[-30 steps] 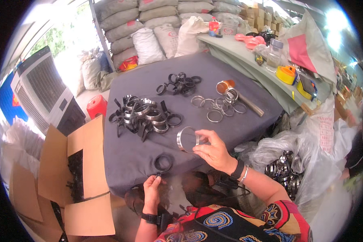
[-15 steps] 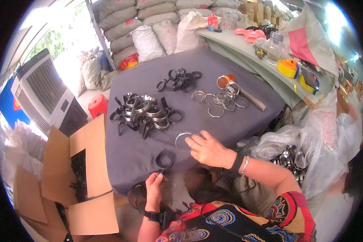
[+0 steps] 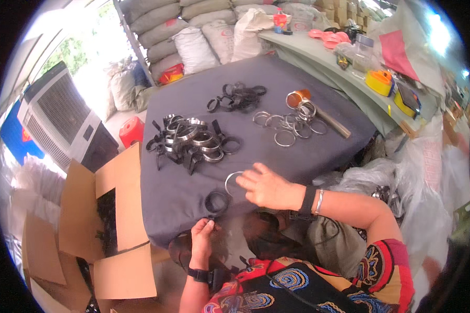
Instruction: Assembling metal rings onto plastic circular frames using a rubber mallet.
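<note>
My left hand (image 3: 201, 232) is closed on a black ring clamp (image 3: 215, 202) at the near edge of the cloth-covered table, gripping it by its small tab. In my right hand (image 3: 265, 187), a thin silver metal ring (image 3: 228, 182) is pinched by the fingers, a little to the right of and beyond the black clamp. The two rings are apart. Beyond my hands lies a heap of black clamps with silver rings (image 3: 193, 138). A pile of black clamps (image 3: 236, 96) sits farther back, and loose silver rings (image 3: 284, 137) lie to the right.
A wooden-headed hammer (image 3: 331, 121) lies among the loose rings. Open cardboard boxes (image 3: 125, 274) stand at the left, below an air cooler (image 3: 57, 115). A side bench (image 3: 318, 57) holds yellow tape rolls (image 3: 379, 82). Plastic bags (image 3: 368, 177) crowd the right side.
The view has shifted slightly. My right hand has brought the silver ring a little closer to the black clamp; my left hand keeps its grip.
</note>
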Action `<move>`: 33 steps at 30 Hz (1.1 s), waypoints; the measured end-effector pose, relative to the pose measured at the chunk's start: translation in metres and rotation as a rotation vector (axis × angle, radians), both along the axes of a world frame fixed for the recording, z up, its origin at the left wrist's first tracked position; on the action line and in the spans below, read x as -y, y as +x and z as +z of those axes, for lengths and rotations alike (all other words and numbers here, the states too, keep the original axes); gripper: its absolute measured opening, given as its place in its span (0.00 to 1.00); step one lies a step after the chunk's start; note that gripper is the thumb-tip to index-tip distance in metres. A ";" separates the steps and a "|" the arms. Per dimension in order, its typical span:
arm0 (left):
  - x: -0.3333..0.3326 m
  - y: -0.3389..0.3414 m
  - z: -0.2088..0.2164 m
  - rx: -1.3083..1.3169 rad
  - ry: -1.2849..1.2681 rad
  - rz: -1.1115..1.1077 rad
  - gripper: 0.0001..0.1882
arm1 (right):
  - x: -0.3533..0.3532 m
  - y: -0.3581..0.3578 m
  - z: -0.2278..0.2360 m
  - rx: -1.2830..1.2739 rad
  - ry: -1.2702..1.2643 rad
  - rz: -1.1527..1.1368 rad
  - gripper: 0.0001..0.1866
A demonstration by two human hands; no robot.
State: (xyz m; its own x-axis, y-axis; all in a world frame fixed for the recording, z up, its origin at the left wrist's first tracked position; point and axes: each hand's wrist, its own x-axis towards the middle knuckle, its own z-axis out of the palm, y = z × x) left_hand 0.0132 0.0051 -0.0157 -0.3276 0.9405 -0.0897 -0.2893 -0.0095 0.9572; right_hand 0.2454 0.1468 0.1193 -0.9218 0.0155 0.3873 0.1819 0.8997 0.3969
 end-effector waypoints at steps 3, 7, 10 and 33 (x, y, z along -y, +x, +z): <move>-0.002 -0.003 0.003 -0.053 -0.052 -0.021 0.05 | -0.030 0.001 -0.016 -0.014 -0.308 -0.073 0.06; -0.005 -0.002 0.012 0.036 -0.049 -0.006 0.06 | -0.073 0.007 -0.041 -0.027 -0.524 -0.034 0.04; -0.003 -0.002 0.013 0.025 -0.079 -0.001 0.07 | -0.075 0.001 -0.036 0.051 -0.659 -0.080 0.08; -0.003 -0.011 0.009 0.002 -0.072 0.028 0.07 | -0.017 -0.112 -0.005 0.287 -0.752 0.212 0.33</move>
State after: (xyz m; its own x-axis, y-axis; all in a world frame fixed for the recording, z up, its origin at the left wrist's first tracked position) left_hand 0.0022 0.0077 -0.0068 -0.3537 0.9220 -0.1577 -0.2917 0.0515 0.9551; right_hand 0.1332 0.1634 0.1147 -0.9957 -0.0086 0.0922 -0.0376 0.9472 -0.3184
